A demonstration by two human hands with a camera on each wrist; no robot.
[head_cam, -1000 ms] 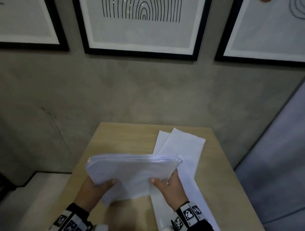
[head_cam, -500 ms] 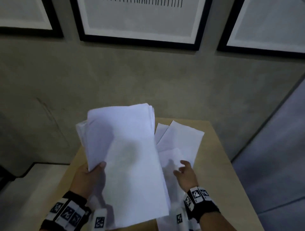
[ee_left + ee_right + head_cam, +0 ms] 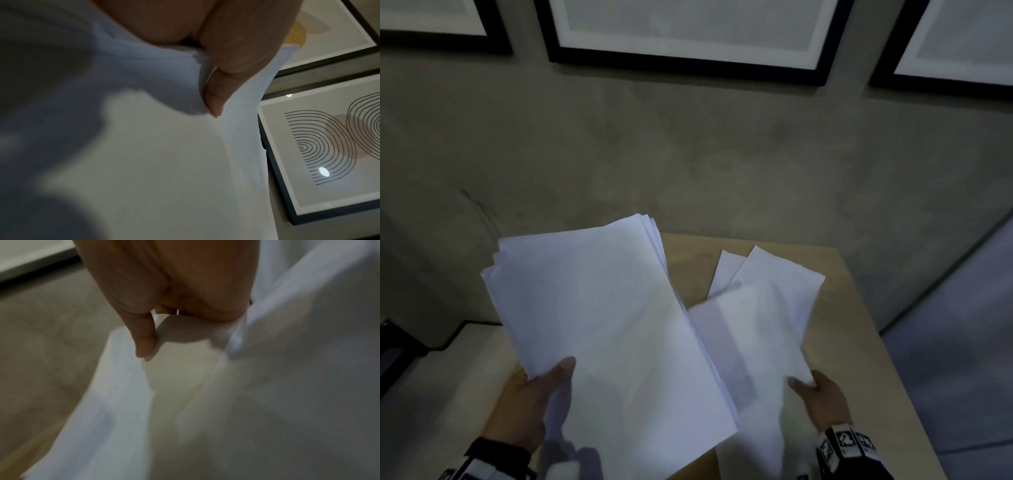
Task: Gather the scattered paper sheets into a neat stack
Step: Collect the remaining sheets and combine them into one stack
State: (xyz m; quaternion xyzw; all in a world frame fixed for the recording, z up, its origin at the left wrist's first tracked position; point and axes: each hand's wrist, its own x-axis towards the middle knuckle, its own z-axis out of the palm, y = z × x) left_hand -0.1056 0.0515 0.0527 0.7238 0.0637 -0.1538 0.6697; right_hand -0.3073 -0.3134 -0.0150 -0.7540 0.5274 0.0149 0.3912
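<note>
Left hand [image 3: 527, 401] pinches the paper bundle [image 3: 602, 325] above the table [image 3: 852, 342], thumb on top. Right hand [image 3: 822, 399] pinches a loose sheet [image 3: 760, 342] beside the bundle, w/ two more [image 3: 774, 274] behind. Slide it on top, corners matched, bundle kept flat.

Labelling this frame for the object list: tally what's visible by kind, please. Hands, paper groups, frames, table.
Hands: 2, left hand and right hand
White paper groups: 3, the thick stack held left, a lifted sheet held right, loose sheets on the table; single sheets can't be counted
Black-framed wall pictures: 3
Light wooden table: 1
Total: 9
</note>
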